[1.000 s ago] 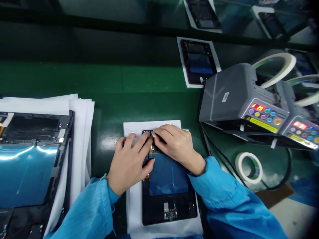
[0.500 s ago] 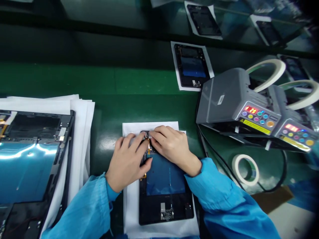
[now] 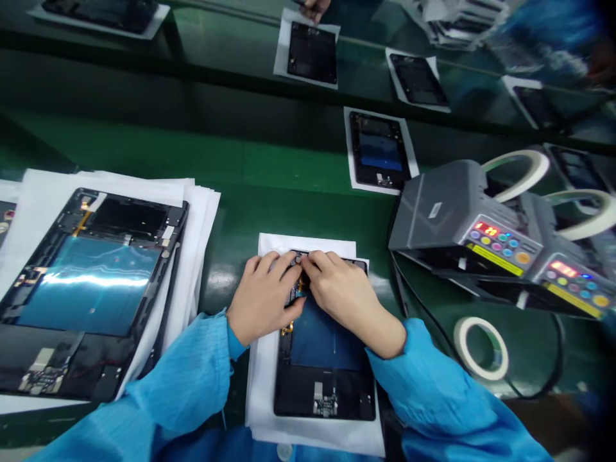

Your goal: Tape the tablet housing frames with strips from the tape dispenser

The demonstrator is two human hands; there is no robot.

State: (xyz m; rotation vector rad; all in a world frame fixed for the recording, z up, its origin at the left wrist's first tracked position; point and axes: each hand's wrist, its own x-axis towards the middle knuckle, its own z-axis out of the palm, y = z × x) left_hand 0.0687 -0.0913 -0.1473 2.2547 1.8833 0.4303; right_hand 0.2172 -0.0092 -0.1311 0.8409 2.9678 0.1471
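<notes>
Opened tablet on a glossy green bench

The tablet is lying on white paper at lower centre. The left hand is resting, fingers loosely spread, near its top edge; the right hand is bunching its fingertips there (I cannot tell whether either is gripping anything). Two grey tape dispensers are standing at right; a co-worker's hand is showing at top centre.

Left fingers arch, loosely spread, beside curled right fingers.

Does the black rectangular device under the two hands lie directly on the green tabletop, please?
No, the black rectangular device rests on white paper sheets, which show beyond its edges.
</notes>
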